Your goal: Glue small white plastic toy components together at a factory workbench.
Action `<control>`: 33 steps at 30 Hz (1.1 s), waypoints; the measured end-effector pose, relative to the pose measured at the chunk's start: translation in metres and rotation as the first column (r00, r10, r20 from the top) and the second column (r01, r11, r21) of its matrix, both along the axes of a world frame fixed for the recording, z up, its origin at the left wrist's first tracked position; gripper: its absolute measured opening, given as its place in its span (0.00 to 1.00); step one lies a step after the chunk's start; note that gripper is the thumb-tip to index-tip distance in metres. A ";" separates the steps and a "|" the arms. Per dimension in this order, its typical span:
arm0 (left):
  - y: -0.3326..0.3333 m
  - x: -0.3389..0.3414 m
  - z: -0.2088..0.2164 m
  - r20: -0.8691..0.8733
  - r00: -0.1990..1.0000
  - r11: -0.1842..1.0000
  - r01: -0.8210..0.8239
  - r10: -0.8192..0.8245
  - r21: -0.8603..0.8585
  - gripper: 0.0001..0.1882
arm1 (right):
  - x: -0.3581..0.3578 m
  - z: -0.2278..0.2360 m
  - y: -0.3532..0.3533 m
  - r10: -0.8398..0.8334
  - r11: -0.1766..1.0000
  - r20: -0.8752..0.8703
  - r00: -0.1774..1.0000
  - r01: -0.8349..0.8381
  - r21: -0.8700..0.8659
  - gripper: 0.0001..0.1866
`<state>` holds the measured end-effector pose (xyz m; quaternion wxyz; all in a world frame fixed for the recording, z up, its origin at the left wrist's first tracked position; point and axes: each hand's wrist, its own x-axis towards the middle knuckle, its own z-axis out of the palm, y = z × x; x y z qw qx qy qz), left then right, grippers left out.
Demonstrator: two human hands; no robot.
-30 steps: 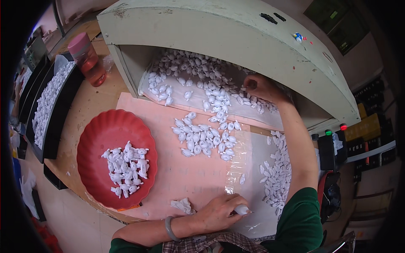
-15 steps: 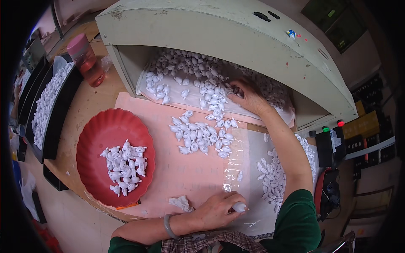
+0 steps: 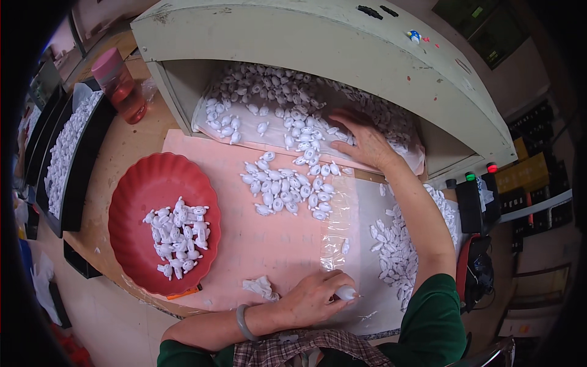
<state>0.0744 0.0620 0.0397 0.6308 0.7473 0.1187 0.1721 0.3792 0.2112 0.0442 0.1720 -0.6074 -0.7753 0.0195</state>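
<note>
My left hand [image 3: 313,300], over the near edge of the worktable, is closed round a small white squeeze bottle [image 3: 347,293] with a thin tip pointing right. My right hand [image 3: 367,142] reaches into a grey-green open-fronted cabinet [image 3: 318,37]. Its thumb and fingers are apart, over small white egg-shaped toy heads [image 3: 309,131] on a cloth-lined shelf; some fingertips are hard to see in the shade. From the shelf the heads spill down to a cluster [image 3: 284,189] on the pink mat [image 3: 263,244]. Small white figures [image 3: 180,235] lie in a red scalloped bowl [image 3: 128,244] at left.
Loose white parts [image 3: 394,251] are heaped by my right forearm. A crumpled tissue [image 3: 261,287] lies near my left wrist. Black trays [image 3: 85,159] of white pieces and a pink-lidded bottle [image 3: 125,92] stand at left. Green and red buttons [image 3: 481,172] sit at the cabinet's right.
My right hand's fingers have straightened and spread over the toy heads. The left hand still grips the bottle, nearly in place. The whole view has shifted slightly.
</note>
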 end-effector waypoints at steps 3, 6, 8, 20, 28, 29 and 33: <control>-0.001 0.000 -0.001 0.004 1.000 1.000 -0.002 0.002 0.007 0.13 | -0.009 -0.004 0.004 -0.044 0.994 0.039 0.998 0.048 -0.095 0.29; -0.002 0.000 -0.001 0.000 1.000 1.000 -0.004 0.004 0.013 0.13 | -0.014 0.000 0.005 -0.045 0.984 -0.005 0.999 0.043 -0.174 0.27; -0.003 0.001 0.000 -0.008 1.000 1.000 0.000 0.000 0.007 0.13 | -0.014 -0.001 0.006 -0.120 0.983 0.016 0.993 0.121 -0.141 0.23; -0.004 0.001 0.000 0.003 1.000 1.000 0.013 -0.013 0.017 0.13 | 0.013 -0.007 -0.013 -0.154 0.988 0.026 0.988 0.153 0.029 0.13; -0.005 0.000 -0.001 -0.011 1.000 1.000 0.028 -0.028 0.005 0.13 | 0.002 -0.008 -0.042 -0.160 0.977 0.112 0.981 0.141 0.161 0.24; -0.005 0.000 0.000 -0.013 0.999 1.000 0.029 -0.029 0.003 0.13 | 0.000 -0.009 -0.043 -0.182 0.972 0.168 0.969 0.152 0.177 0.26; -0.004 0.001 0.002 -0.012 0.999 0.998 0.050 -0.050 0.025 0.13 | 0.018 -0.013 -0.025 -0.231 0.971 0.059 0.971 0.226 0.075 0.26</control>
